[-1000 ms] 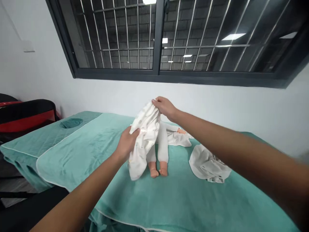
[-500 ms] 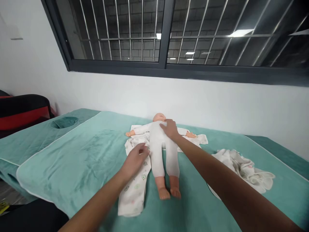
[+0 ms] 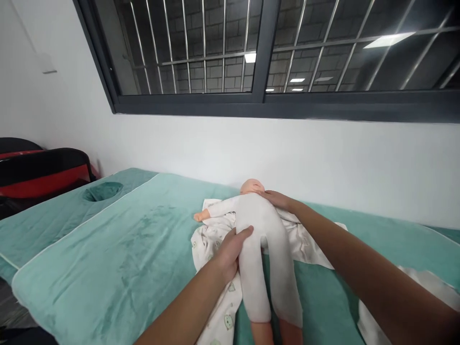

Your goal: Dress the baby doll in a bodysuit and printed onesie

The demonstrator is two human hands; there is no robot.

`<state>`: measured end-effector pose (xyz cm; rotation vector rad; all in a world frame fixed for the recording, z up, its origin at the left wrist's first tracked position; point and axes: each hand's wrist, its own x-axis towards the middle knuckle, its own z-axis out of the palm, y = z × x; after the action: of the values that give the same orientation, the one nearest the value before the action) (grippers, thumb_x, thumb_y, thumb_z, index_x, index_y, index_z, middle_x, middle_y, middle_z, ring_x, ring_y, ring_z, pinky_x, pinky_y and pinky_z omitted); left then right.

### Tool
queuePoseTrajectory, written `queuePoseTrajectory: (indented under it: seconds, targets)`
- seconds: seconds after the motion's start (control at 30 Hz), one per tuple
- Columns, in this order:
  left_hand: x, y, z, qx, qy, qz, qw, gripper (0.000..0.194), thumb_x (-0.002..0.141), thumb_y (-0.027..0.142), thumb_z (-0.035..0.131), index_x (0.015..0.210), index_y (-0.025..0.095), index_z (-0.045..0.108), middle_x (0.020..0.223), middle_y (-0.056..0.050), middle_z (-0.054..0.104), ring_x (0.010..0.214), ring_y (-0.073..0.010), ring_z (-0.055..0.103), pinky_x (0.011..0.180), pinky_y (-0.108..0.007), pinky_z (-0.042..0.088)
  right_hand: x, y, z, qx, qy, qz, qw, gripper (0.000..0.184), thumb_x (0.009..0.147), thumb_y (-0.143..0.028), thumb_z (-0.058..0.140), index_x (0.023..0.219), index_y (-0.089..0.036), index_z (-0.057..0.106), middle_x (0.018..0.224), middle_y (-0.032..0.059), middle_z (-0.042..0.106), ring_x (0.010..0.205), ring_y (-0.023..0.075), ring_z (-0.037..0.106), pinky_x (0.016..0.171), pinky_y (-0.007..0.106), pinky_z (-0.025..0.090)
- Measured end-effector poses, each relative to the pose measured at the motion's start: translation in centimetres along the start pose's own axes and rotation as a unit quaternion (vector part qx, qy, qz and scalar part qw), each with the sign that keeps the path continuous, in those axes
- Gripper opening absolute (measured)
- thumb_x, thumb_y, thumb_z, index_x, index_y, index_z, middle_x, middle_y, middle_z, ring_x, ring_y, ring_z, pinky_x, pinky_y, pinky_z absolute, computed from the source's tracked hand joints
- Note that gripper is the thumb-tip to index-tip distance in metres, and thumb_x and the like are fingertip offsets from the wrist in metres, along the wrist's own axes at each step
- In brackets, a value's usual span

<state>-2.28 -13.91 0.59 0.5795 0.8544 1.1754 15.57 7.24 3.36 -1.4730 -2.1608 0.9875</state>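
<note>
A baby doll (image 3: 257, 211) in a white body suit lies on its back, head toward the wall, on the green bed cover (image 3: 143, 254). My left hand (image 3: 232, 251) grips the doll's hip from the left side, thumb on top and fingers going underneath. My right hand (image 3: 282, 199) is closed at the doll's shoulder, close to its neck; some of its fingertips are hidden. Under and beside the doll is a white printed baby garment (image 3: 224, 306), spread out. My right forearm covers the doll's arm on that side.
A crumpled white cloth (image 3: 377, 316) lies at the right, partly behind my forearm. The cover has a round hole (image 3: 103, 190) at the left end. A black and red chair (image 3: 46, 175) stands beyond it. Behind the bed are a wall and a barred window (image 3: 258, 100).
My left hand has moved from the garment onto the doll's hip. My right hand has shifted from the chest to the shoulder. The doll appears nearer and larger.
</note>
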Motion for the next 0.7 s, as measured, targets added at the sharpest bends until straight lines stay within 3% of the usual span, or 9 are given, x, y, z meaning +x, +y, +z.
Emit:
queuePoseTrajectory:
  seconds: [0.13, 0.23, 0.33, 0.5, 0.63, 0.7]
  targets:
    - [0.0, 3.4, -1.3, 0.022, 0.007, 0.009, 1.0, 0.059, 0.074, 0.046, 0.07, 0.121, 0.013, 0.058, 0.099, -0.015, 0.072, 0.08, -0.0266, 0.071, 0.073, -0.038, 0.059, 1.7, -4.1, -0.5, 0.035, -0.08, -0.034, 0.996, 0.064, 0.079, -0.069, 0.052, 0.117, -0.02, 0.067, 0.127, 0.0085, 0.063, 0.115, 0.0296, 0.058, 0.101, 0.037, 0.043]
    - [0.1, 6.9, -4.1, 0.047, 0.015, 0.016, 0.999, 0.061, 0.075, 0.054, 0.066, 0.119, 0.013, 0.059, 0.096, -0.016, 0.072, 0.081, -0.0271, 0.071, 0.073, -0.036, 0.059, 4.1, -7.8, 0.6, 0.048, -0.092, -0.055, 0.993, 0.064, 0.078, -0.069, 0.054, 0.116, -0.02, 0.068, 0.127, 0.0093, 0.063, 0.116, 0.0306, 0.057, 0.102, 0.039, 0.042]
    - [0.8, 10.3, -8.6, 0.071, 0.027, 0.023, 0.997, 0.056, 0.075, 0.056, 0.064, 0.113, 0.014, 0.062, 0.098, -0.015, 0.072, 0.085, -0.0265, 0.071, 0.077, -0.036, 0.058, 7.3, -11.8, 3.5, 0.058, -0.06, -0.098, 0.992, 0.06, 0.08, -0.064, 0.057, 0.115, -0.017, 0.068, 0.127, 0.011, 0.063, 0.117, 0.0308, 0.056, 0.104, 0.041, 0.04]
    - [1.5, 15.0, -17.1, 0.126, 0.057, 0.031, 0.99, 0.049, 0.077, 0.055, 0.062, 0.104, 0.015, 0.063, 0.097, -0.013, 0.073, 0.087, -0.0262, 0.069, 0.085, -0.038, 0.056, 12.0, -17.0, 10.3, 0.09, -0.055, -0.162, 0.981, 0.053, 0.085, -0.052, 0.056, 0.124, -0.017, 0.062, 0.13, 0.0095, 0.061, 0.12, 0.0272, 0.054, 0.105, 0.039, 0.038]
    - [1.0, 17.0, -22.1, 0.194, 0.091, 0.009, 0.977, 0.053, 0.078, 0.061, 0.056, 0.099, 0.013, 0.066, 0.088, -0.013, 0.073, 0.084, -0.0273, 0.069, 0.081, -0.039, 0.057, 14.9, -18.5, 14.3, 0.111, -0.075, -0.183, 0.974, 0.057, 0.081, -0.051, 0.06, 0.127, -0.017, 0.059, 0.131, 0.0089, 0.06, 0.121, 0.0278, 0.054, 0.104, 0.039, 0.04]
    - [0.8, 17.3, -23.8, 0.246, 0.135, 0.054, 0.958, 0.055, 0.077, 0.063, 0.056, 0.098, 0.013, 0.066, 0.084, -0.013, 0.072, 0.079, -0.0277, 0.069, 0.076, -0.04, 0.058, 16.2, -18.4, 15.5, 0.117, -0.083, -0.194, 0.97, 0.062, 0.079, -0.055, 0.062, 0.13, -0.019, 0.057, 0.133, 0.0089, 0.058, 0.12, 0.0282, 0.054, 0.101, 0.038, 0.042]
